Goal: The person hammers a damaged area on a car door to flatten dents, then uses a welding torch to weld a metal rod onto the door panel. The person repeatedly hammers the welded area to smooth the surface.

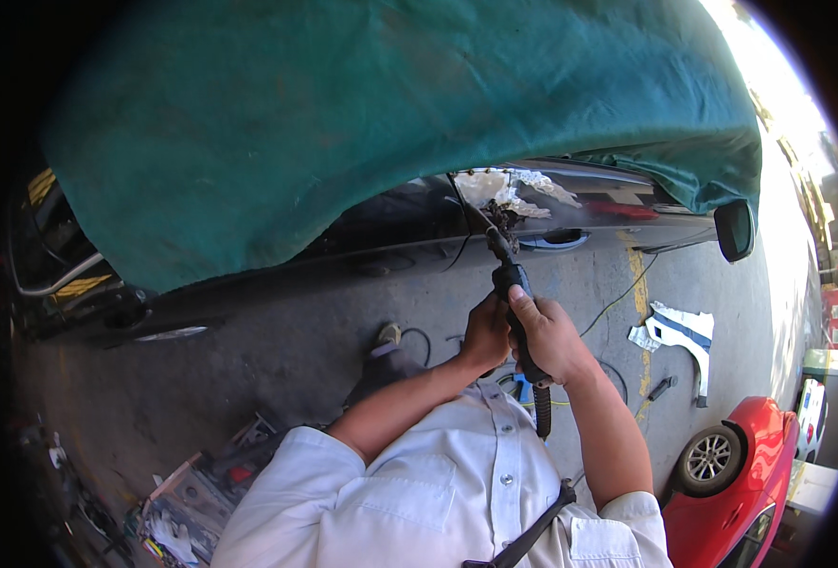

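Note:
Both my hands are closed on a black welding torch (513, 277) with a bent neck and a ribbed cable sleeve. My right hand (556, 339) wraps the handle, its thumb lying along the top. From the other side my left hand (488, 329) grips the same handle; its fingertips are partly hidden. The torch's tip points at a patch of bare metal (485, 186) on the side of a black car (390, 222), near a door handle (556, 238). Dark, crumpled material (504, 216) lies around the neck. I cannot tell whether the tip touches the metal.
A green cover (419, 95) drapes over the car; a side mirror (735, 232) sticks out at right. A white fender panel (686, 331) and cables (617, 301) lie on the floor. A red car (755, 473) stands lower right, a tool cart (187, 502) lower left.

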A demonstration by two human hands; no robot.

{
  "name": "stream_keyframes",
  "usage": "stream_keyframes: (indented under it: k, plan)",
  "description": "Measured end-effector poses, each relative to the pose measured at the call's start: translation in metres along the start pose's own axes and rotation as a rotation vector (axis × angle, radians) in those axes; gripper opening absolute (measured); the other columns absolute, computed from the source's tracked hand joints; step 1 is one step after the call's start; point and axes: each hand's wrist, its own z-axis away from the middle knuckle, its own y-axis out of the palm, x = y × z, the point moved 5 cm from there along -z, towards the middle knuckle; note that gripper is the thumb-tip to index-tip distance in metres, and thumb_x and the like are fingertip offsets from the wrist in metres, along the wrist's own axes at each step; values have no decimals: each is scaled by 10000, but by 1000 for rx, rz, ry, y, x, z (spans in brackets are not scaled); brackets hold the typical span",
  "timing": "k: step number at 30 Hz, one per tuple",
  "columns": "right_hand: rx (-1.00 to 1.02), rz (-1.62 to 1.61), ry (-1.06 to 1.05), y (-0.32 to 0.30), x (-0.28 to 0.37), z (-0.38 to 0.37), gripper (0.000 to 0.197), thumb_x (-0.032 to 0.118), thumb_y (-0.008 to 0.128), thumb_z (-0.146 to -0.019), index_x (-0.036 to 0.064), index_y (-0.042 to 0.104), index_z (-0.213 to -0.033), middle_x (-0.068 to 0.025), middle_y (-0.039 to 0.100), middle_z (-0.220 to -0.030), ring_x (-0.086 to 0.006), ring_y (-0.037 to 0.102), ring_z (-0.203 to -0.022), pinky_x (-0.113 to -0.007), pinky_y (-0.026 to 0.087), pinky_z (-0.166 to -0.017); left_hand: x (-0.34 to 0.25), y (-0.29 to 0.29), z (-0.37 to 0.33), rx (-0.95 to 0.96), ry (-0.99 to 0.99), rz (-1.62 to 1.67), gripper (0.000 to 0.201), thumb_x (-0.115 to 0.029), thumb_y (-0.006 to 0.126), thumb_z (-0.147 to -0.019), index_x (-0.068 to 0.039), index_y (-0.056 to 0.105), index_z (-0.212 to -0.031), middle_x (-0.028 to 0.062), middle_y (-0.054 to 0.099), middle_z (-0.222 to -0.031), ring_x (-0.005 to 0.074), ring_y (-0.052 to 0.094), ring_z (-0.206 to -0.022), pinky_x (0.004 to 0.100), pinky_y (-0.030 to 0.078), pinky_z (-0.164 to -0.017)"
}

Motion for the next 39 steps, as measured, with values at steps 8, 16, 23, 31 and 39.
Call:
stream_keyframes:
  k: [8,16,23,31,39]
  plan:
    - [-8,51,5,0,5,2,603,556,475,-1070,-8,566,-878,-67,560,-626,-171,575,-493,-332,487,-479,1,3,0,3,-24,84,297,-270,407,-1119,-26,569,-1066,44,634,-789,127,622,-638,306,485,-537]
    - [-1,41,-16,0,7,2,604,552,477,-1071,-15,572,-885,-64,561,-635,-167,570,-498,-328,482,-475,5,4,-2,-10,-16,96,240,-200,412,-1104,-13,562,-1084,51,632,-824,140,626,-630,311,500,-538]
    - [-10,-21,-11,-2,3,4,602,574,469,-1066,-7,569,-947,-66,552,-643,-164,563,-493,-319,477,-468,5,1,-2,-34,-22,-43,235,-246,418,-1122,-68,564,-1072,11,594,-767,87,586,-604,261,445,-485]
    - [-3,3,0,-3,0,0,609,586,458,-1065,4,573,-929,-65,556,-640,-168,564,-489,-321,471,-461,2,2,-2,-27,-13,10,267,-275,390,-1132,-82,556,-1053,-5,577,-719,78,540,-519,258,415,-445]
    - [13,25,21,-2,1,-1,608,587,458,-1064,13,570,-901,-64,561,-632,-168,570,-487,-324,469,-452,2,3,-1,5,-79,51,232,-249,408,-1125,-87,548,-1037,-5,569,-737,88,554,-552,263,415,-452]
